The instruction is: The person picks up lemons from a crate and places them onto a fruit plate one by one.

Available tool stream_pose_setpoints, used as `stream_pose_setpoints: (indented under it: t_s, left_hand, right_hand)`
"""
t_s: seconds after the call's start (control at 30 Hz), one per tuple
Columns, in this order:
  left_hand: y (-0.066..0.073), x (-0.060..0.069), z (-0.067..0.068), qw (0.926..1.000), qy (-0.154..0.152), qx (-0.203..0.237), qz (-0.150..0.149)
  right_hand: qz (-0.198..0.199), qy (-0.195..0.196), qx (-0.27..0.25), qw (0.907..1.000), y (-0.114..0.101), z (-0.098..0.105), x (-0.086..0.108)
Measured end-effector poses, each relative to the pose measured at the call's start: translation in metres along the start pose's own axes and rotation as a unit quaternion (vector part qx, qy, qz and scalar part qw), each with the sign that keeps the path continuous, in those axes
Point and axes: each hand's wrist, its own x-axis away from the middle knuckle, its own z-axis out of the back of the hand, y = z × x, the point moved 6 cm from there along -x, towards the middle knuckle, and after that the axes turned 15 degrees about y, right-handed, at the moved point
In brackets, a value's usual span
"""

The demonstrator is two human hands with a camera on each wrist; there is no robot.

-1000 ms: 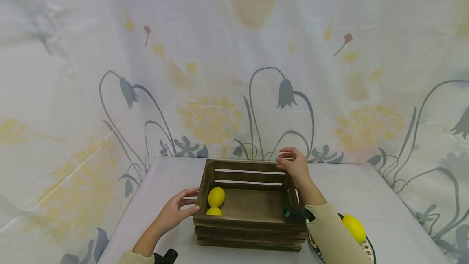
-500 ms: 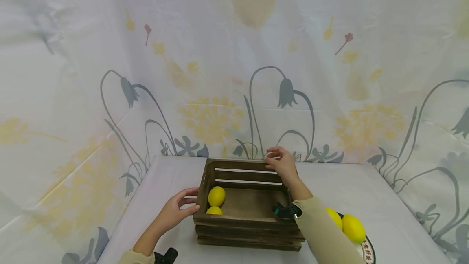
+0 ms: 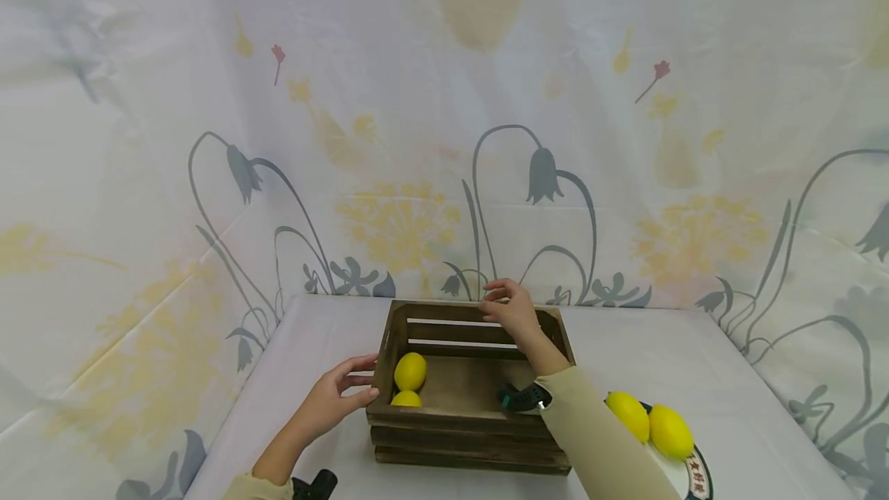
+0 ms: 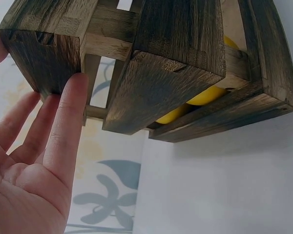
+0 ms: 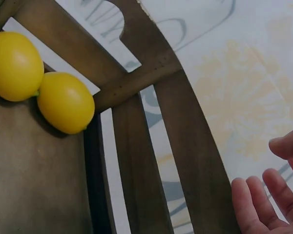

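A dark-brown slatted wooden crate (image 3: 468, 438) stands on the white table. Two lemons (image 3: 410, 372) lie at its left end; the right wrist view shows this lemon pair (image 5: 66, 102) side by side against the slats. My left hand (image 3: 326, 406) touches the crate's left end; in the left wrist view, fairly straight fingers (image 4: 71, 126) rest against a slat. Over the crate's back rim hovers my right hand (image 3: 512, 313), its fingers loosely bent and holding nothing. My right forearm passes above the crate's right side and hides part of it.
On the right, a white plate (image 3: 698, 475) with a dark patterned rim carries a lemon (image 3: 628, 416) and another lemon (image 3: 671, 432). My right sleeve covers part of it. A flower-printed curtain (image 3: 444, 176) rises behind the table.
My right hand has moved left along the crate's back rim, and its sleeve uncovers more of the plate and its lemons. The left hand and the crate stay in place.
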Motion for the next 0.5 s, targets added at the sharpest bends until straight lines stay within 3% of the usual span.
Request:
stream_pose_setpoints:
  t_s: [0.5]
  left_hand:
    - [0.003,0.002,0.000,0.9999,0.000,0.012,-0.005]
  right_hand:
    - [0.006,-0.032,0.028,0.9991,0.000,-0.030,-0.001]
